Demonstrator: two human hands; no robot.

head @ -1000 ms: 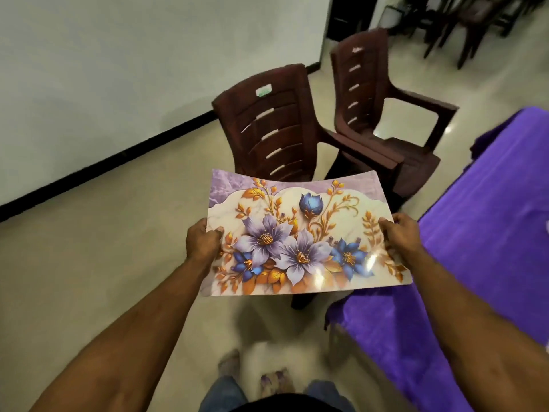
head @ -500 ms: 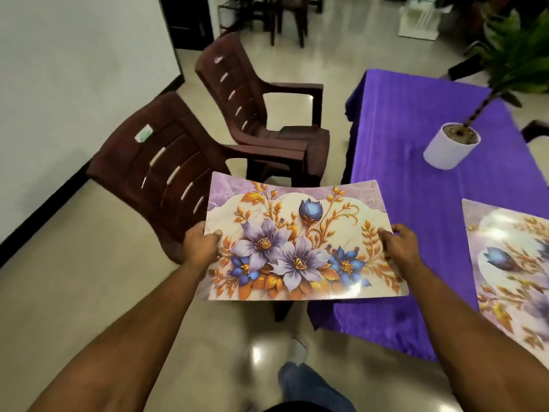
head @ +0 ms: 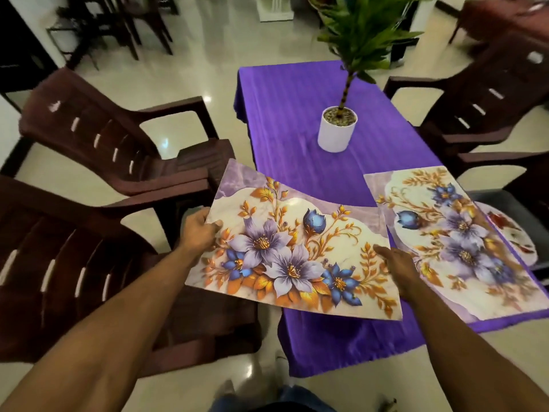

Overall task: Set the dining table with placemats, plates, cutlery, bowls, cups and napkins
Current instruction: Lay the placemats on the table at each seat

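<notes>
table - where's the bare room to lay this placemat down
Free: the purple tablecloth at the near-left corner, bordered by the laid placemat on the right and the white plant pot beyond. Also free past the pot. The near-right is taken. Both hands grip the held placemat.

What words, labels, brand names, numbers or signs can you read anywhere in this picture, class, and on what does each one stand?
None can be read.
Held placemat: flowers and leaves only, no lettering.
Placemat on the table: the same floral print, no lettering.
White plant pot: plain.
Chair at top right: a pale patch on its back, perhaps a sticker, too blurred to read.
</notes>
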